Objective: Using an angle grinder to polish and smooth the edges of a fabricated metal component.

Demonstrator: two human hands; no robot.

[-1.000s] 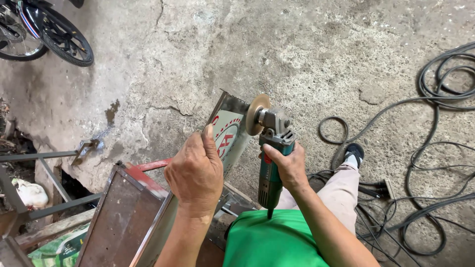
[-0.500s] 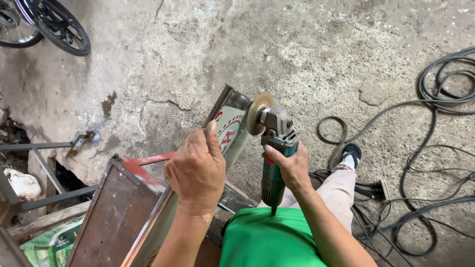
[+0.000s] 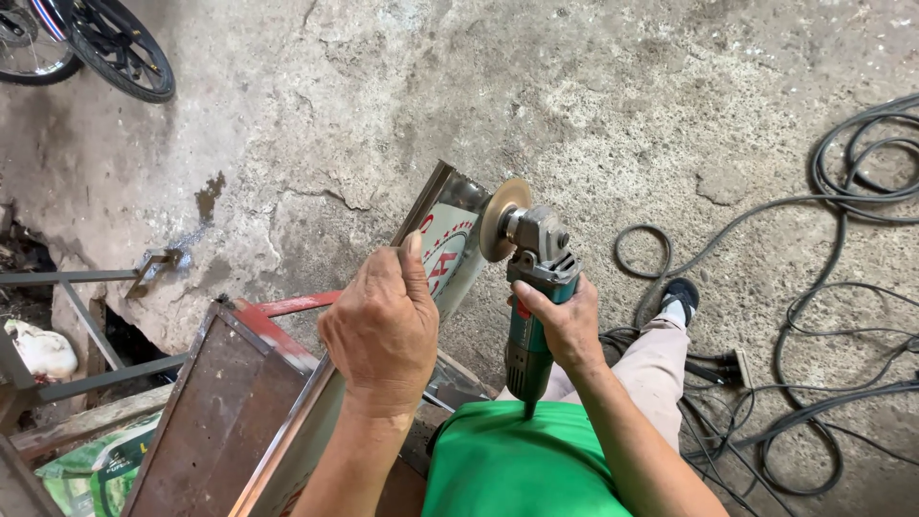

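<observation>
My left hand (image 3: 381, 325) grips the upper edge of a slanted metal sheet panel (image 3: 458, 230) with red markings and a steel frame. My right hand (image 3: 565, 321) holds a green-bodied angle grinder (image 3: 531, 297) by its body. The grinder's worn tan disc (image 3: 501, 218) stands just right of the panel's top edge, close to it; I cannot tell whether it touches. The grinder's cord runs down past my green shirt (image 3: 517, 464).
A rusty red-edged metal box frame (image 3: 225, 402) stands at lower left beside grey steel bars (image 3: 77, 287). Black cables (image 3: 842, 316) coil on the cracked concrete floor at right, near my shoe (image 3: 682, 297). A bicycle wheel (image 3: 120, 43) is at top left.
The view has shifted slightly; the grinder disc has edged a little closer to the panel's top edge. Both hands keep their grips.
</observation>
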